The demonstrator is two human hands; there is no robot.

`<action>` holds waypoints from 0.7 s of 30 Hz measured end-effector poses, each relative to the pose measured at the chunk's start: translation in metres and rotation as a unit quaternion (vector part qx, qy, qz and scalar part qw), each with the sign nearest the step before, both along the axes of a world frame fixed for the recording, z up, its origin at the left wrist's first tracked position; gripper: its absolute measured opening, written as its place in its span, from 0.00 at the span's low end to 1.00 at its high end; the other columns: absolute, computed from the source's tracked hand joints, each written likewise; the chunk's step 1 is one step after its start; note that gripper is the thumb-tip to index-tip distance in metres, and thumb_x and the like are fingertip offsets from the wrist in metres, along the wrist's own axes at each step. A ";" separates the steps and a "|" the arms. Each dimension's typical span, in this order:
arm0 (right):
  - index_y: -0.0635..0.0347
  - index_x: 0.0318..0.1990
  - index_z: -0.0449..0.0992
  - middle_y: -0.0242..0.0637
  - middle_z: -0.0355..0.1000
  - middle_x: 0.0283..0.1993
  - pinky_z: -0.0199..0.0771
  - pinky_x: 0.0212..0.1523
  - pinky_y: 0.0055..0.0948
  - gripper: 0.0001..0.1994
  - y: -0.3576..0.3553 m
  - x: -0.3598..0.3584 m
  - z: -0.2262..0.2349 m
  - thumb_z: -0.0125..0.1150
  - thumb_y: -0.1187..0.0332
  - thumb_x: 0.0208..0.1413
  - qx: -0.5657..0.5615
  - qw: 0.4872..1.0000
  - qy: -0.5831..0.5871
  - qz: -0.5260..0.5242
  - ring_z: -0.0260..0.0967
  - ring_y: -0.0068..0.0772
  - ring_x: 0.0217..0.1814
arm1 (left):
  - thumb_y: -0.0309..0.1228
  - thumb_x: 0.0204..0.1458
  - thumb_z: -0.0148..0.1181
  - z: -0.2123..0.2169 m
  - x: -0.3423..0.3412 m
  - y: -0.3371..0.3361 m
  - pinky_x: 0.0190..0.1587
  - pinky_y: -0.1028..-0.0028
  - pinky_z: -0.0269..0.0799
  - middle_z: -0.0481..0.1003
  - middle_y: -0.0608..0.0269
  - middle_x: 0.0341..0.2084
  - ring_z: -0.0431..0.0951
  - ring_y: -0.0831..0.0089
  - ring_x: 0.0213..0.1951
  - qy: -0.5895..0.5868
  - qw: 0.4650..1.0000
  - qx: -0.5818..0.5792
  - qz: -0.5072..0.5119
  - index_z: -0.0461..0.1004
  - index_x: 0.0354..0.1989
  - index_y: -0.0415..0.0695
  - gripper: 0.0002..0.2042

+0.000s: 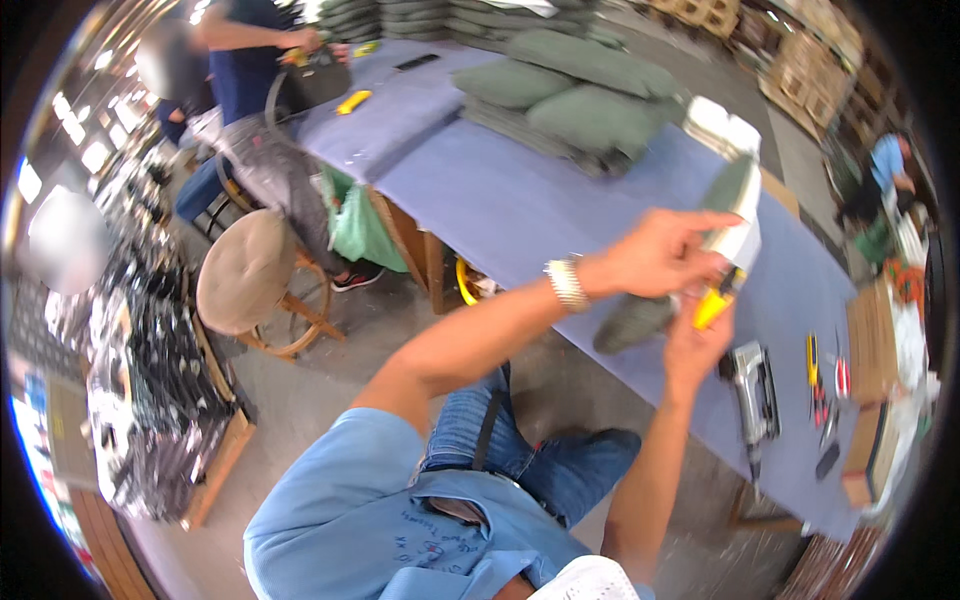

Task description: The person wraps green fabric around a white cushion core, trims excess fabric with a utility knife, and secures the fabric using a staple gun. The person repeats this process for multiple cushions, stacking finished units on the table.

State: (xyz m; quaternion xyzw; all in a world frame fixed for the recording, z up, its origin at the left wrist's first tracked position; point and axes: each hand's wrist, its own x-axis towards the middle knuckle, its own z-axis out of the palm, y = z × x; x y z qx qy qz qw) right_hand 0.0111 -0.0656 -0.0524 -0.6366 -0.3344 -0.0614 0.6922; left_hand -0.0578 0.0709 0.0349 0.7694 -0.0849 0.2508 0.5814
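"Where are the person's hands?"

"Over the near right part of the blue surface (530,210). The left hand (655,250) has its fingers closed on the lower end of a green-and-white piece (733,195), which stands up from the grip at a tilt."

"And the right hand (698,345)?"

"Wrapped around a yellow-handled tool (713,308), just beside the left fingers. It looks like a cutter, but the tip is too blurred to be sure, and whether it touches the piece can't be told."

"What lies about them?"

"A dark green pad (632,325) lies below the left wrist, at the near edge. To the right rest a metal gun-shaped tool (752,400) and red-handled pliers (819,408). Farther off is a pile of green cushions (570,95); at far left, a co-worker (245,65) stands beyond a round stool (245,270)."
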 end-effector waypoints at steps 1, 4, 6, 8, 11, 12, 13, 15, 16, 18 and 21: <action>0.65 0.58 0.74 0.38 0.78 0.43 0.76 0.42 0.33 0.19 0.005 -0.017 0.001 0.65 0.64 0.65 0.009 0.999 -0.047 0.001 0.74 0.29 0.41 | 0.30 0.62 0.65 -0.004 -0.015 0.007 0.31 0.76 0.73 0.79 0.69 0.22 0.74 0.85 0.25 -0.002 0.996 0.079 0.049 0.70 0.69 0.48 0.26; 0.63 0.58 0.75 0.45 0.79 0.54 0.78 0.53 0.35 0.21 0.018 -0.040 0.002 0.66 0.73 0.57 -0.004 0.995 -0.097 0.010 0.79 0.41 0.54 | 0.26 0.56 0.68 -0.003 -0.062 0.024 0.30 0.74 0.71 0.73 0.68 0.18 0.68 0.82 0.23 0.015 0.973 0.197 0.121 0.74 0.67 0.48 0.27; 0.61 0.58 0.75 0.45 0.79 0.54 0.78 0.54 0.35 0.22 0.023 -0.044 0.009 0.66 0.76 0.54 0.015 0.990 -0.137 0.020 0.80 0.44 0.54 | 0.22 0.54 0.69 0.002 -0.087 0.035 0.34 0.74 0.72 0.76 0.64 0.23 0.73 0.79 0.28 0.023 0.970 0.202 0.131 0.77 0.63 0.47 0.25; 0.60 0.58 0.75 0.45 0.79 0.54 0.79 0.54 0.36 0.24 0.030 -0.043 0.011 0.67 0.77 0.51 0.038 0.988 -0.149 0.034 0.80 0.47 0.54 | 0.21 0.53 0.68 0.004 -0.108 0.040 0.38 0.73 0.73 0.78 0.62 0.28 0.76 0.74 0.33 0.034 0.949 0.285 0.133 0.80 0.59 0.46 0.23; 0.61 0.56 0.76 0.43 0.79 0.53 0.78 0.53 0.33 0.20 0.033 -0.037 0.015 0.64 0.79 0.54 0.043 0.986 -0.157 0.030 0.80 0.44 0.53 | 0.19 0.51 0.68 0.002 -0.119 0.033 0.44 0.70 0.75 0.79 0.59 0.38 0.79 0.65 0.40 0.057 0.940 0.313 0.127 0.82 0.55 0.44 0.20; 0.63 0.55 0.76 0.43 0.79 0.53 0.77 0.53 0.32 0.18 0.032 -0.037 0.017 0.62 0.79 0.56 0.038 0.986 -0.161 0.032 0.80 0.41 0.52 | 0.19 0.51 0.68 0.001 -0.120 0.033 0.46 0.69 0.76 0.79 0.58 0.42 0.80 0.62 0.42 0.067 0.942 0.304 0.127 0.83 0.54 0.44 0.20; 0.63 0.55 0.76 0.43 0.79 0.53 0.77 0.53 0.31 0.18 0.033 -0.038 0.017 0.62 0.79 0.56 0.040 0.986 -0.156 0.030 0.80 0.41 0.52 | 0.18 0.50 0.68 0.002 -0.120 0.035 0.47 0.68 0.77 0.78 0.58 0.45 0.80 0.61 0.43 0.079 0.937 0.317 0.122 0.83 0.54 0.44 0.20; 0.62 0.55 0.77 0.43 0.79 0.53 0.77 0.52 0.31 0.19 0.031 -0.036 0.014 0.62 0.80 0.55 0.036 0.987 -0.156 0.029 0.80 0.42 0.52 | 0.18 0.49 0.68 0.003 -0.117 0.034 0.50 0.66 0.77 0.76 0.57 0.52 0.80 0.58 0.45 0.097 0.930 0.335 0.115 0.82 0.54 0.44 0.21; 0.62 0.55 0.76 0.43 0.79 0.53 0.77 0.52 0.31 0.19 0.031 -0.036 0.013 0.63 0.80 0.54 0.038 0.987 -0.155 0.028 0.80 0.41 0.52 | 0.18 0.48 0.69 0.007 -0.116 0.033 0.50 0.65 0.78 0.76 0.57 0.53 0.80 0.57 0.46 0.080 0.913 0.385 0.108 0.82 0.52 0.44 0.21; 0.62 0.55 0.76 0.43 0.79 0.54 0.77 0.52 0.30 0.20 0.025 -0.035 0.013 0.63 0.81 0.53 0.038 0.987 -0.153 0.018 0.80 0.40 0.52 | 0.17 0.45 0.70 0.026 -0.106 0.031 0.51 0.64 0.78 0.75 0.58 0.56 0.80 0.55 0.47 0.040 0.872 0.480 0.084 0.81 0.50 0.44 0.20; 0.62 0.57 0.76 0.43 0.79 0.54 0.78 0.53 0.29 0.23 0.019 -0.037 0.014 0.64 0.82 0.50 0.009 0.990 -0.139 0.032 0.80 0.40 0.53 | 0.20 0.43 0.71 0.043 -0.094 0.035 0.44 0.60 0.78 0.73 0.61 0.55 0.79 0.53 0.46 0.061 0.856 0.513 0.015 0.75 0.42 0.43 0.17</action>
